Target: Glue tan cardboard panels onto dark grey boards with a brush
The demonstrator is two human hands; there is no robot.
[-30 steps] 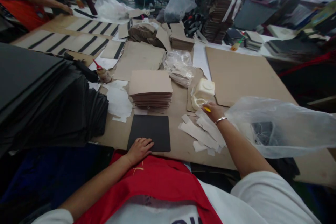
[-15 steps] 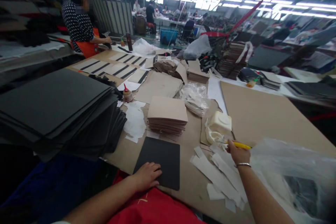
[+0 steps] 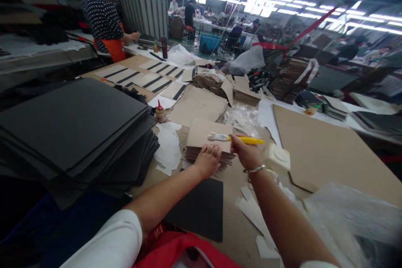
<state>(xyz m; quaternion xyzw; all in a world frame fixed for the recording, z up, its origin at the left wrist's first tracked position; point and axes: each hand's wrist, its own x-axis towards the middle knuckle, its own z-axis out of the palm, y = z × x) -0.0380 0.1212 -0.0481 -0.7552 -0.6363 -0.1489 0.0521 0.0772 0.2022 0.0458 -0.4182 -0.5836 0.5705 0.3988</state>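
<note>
My right hand (image 3: 246, 150) is closed round the yellow handle of a brush (image 3: 246, 139). The pale, coated bristles point left, over the top of a stack of beige cardboard sheets (image 3: 201, 130). At the stack's front edge lies my left hand (image 3: 208, 160), fingers stretched over the top sheet and holding nothing. Below my left forearm, a dark grey board (image 3: 201, 211) lies flat on the table. A cream plastic container (image 3: 278, 158) stands just right of my right wrist, partly behind it.
A tall pile of large black sheets (image 3: 69, 121) fills the left. A glue bottle with a red tip (image 3: 160, 113) stands behind a white paper piece (image 3: 168, 146). White strips (image 3: 254, 211) and clear plastic (image 3: 351, 213) lie at right. A co-worker (image 3: 103, 16) stands at the far left.
My right hand has brought the brush left from the container to above the cardboard stack. My left hand has moved forward from the dark board to the stack's front edge.
</note>
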